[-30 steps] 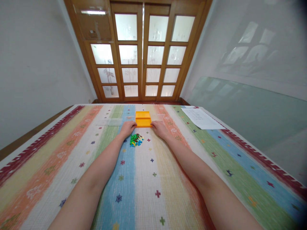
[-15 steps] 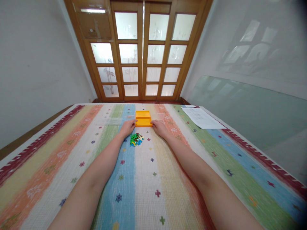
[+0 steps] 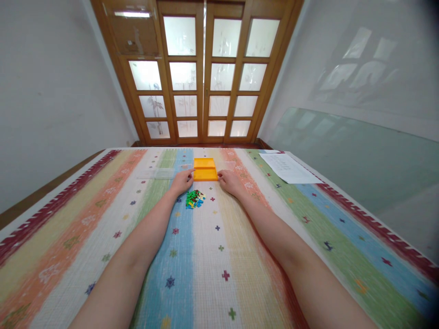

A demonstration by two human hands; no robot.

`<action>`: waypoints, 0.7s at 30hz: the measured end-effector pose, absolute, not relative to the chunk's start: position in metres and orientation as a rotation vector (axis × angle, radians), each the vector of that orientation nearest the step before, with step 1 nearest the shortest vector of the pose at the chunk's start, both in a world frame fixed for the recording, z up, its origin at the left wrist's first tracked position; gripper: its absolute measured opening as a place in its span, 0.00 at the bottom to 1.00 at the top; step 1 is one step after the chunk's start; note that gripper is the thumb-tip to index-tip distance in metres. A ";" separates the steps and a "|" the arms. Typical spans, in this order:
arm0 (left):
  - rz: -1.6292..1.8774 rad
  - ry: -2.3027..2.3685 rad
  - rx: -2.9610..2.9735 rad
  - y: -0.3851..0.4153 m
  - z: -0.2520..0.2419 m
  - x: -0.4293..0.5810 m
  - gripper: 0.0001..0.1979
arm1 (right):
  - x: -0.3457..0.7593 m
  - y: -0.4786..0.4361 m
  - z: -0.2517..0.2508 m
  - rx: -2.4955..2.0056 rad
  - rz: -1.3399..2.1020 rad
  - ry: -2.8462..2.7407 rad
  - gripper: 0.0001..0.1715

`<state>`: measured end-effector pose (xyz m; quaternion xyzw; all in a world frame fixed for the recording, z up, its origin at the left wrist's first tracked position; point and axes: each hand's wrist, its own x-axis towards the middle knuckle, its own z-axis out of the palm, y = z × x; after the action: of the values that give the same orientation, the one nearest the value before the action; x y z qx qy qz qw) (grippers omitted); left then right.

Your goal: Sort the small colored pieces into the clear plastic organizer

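Observation:
A shallow yellow plastic box (image 3: pixel 206 174) lies on the table in two joined parts, the far part (image 3: pixel 204 162) upright or tilted back; I cannot tell which. At its left edge is my left hand (image 3: pixel 183 181), fingers curled, with the index finger reaching to the rim. My right hand (image 3: pixel 229 181) is curled against the opposite edge, its fingertips at the near right corner. The box sits between the two hands. Just in front of it lies a heap of small building bricks (image 3: pixel 195 199) in green, blue, brown, yellow and cream.
A clear plastic tray or lid (image 3: pixel 156 173) lies left of my left hand, and another clear piece (image 3: pixel 228 165) shows behind my right. Printed paper (image 3: pixel 288 168) rests at the far right. A striped cloth (image 3: pixel 209 256) covers the table; wooden doors (image 3: pixel 206 73) stand beyond.
Both hands have shifted very slightly at the box's edges, the right fingertips drawing back a little toward the outside. The box and the brick heap stay in place.

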<state>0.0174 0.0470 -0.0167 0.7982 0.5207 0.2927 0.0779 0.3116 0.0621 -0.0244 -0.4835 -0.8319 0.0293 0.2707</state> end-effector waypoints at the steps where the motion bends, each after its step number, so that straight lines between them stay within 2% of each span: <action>1: 0.889 1.584 2.378 0.047 -0.015 0.017 0.25 | 0.313 0.062 -0.023 -1.329 0.067 -2.226 0.15; 9: 1.094 1.988 2.161 0.048 -0.013 0.007 0.13 | 0.317 0.058 -0.021 -1.373 0.036 -2.215 0.11; 13: 1.045 2.137 2.077 0.048 -0.018 0.004 0.11 | 0.315 0.056 -0.019 -1.350 0.060 -2.242 0.10; 21: 0.993 2.118 2.115 0.051 -0.023 0.004 0.12 | 0.314 0.056 -0.019 -1.356 0.090 -2.240 0.10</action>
<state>0.0039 0.0505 -0.0229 0.6706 0.6716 0.3149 -0.0057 0.3142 0.0559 -0.0188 -0.5002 -0.8259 0.0331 0.2579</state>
